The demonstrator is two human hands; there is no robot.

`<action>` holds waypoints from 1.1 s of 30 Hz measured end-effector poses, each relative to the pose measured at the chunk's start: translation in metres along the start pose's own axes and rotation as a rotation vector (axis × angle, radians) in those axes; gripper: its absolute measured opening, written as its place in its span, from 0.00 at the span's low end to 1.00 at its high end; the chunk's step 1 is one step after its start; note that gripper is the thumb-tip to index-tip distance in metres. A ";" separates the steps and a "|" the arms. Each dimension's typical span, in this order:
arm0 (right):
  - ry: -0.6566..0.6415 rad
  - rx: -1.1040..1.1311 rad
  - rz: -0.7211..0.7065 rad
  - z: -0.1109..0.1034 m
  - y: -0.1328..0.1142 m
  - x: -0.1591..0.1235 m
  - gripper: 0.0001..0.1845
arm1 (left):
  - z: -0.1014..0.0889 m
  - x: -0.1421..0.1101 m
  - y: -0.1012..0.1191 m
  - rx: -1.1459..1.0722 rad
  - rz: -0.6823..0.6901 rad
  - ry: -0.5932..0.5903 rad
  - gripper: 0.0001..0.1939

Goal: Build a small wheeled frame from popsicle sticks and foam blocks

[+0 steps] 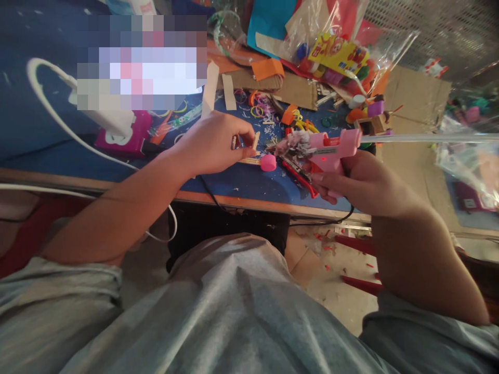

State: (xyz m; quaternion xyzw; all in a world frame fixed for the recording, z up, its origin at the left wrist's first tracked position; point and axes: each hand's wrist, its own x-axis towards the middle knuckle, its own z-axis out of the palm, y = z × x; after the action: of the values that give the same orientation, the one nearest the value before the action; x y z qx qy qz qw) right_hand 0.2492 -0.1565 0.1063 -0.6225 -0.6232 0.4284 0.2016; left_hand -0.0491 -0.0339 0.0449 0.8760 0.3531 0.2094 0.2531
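Note:
My right hand is wrapped round the handle of a pink hot glue gun, its nozzle aimed left. A clear glue stick sticks out of the gun's back, and scraps of grey-white paper cling about its front. Pinched between the thumb and fingers of my left hand is a small wooden stick. Just below those fingertips lie thin wooden sticks with a round pink piece at their end. A red-handled cutter rests on the table under the gun's nozzle.
A magenta power strip with a white plug and cable stands at the left. Paper shreds, rubber bands and orange scraps litter the blue table. Cardboard and a clear bag of colourful clay lie at the back.

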 end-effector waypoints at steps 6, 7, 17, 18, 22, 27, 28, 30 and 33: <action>0.052 0.174 -0.043 0.000 -0.004 -0.008 0.08 | -0.001 -0.001 0.003 -0.062 -0.043 0.043 0.10; 0.071 0.203 -0.033 0.000 -0.003 -0.008 0.08 | -0.001 -0.001 0.004 -0.072 -0.040 0.044 0.10; 0.046 0.428 0.005 0.017 0.035 -0.007 0.09 | 0.002 0.002 0.004 -0.100 -0.036 -0.015 0.15; 0.047 0.441 -0.002 0.019 0.038 -0.006 0.09 | 0.002 0.003 0.005 -0.099 -0.042 -0.019 0.16; 0.098 0.500 -0.016 0.026 0.048 -0.001 0.15 | 0.002 0.004 0.008 -0.077 -0.050 -0.014 0.20; 0.086 0.504 -0.005 0.032 0.048 0.007 0.18 | 0.001 0.004 0.006 -0.043 -0.032 -0.017 0.26; 0.081 0.509 -0.013 0.033 0.047 0.009 0.18 | 0.001 0.004 0.006 -0.033 -0.031 -0.012 0.27; 0.068 0.523 -0.040 0.036 0.045 0.013 0.17 | 0.002 0.003 0.006 -0.010 -0.027 -0.003 0.28; 0.075 0.544 -0.083 0.040 0.043 0.020 0.16 | 0.003 0.003 0.005 -0.003 -0.013 0.019 0.28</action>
State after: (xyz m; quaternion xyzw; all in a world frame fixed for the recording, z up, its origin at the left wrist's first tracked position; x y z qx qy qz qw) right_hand 0.2411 -0.1546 0.0444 -0.5349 -0.5023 0.5481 0.4015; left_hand -0.0421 -0.0358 0.0460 0.8715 0.3606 0.2164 0.2523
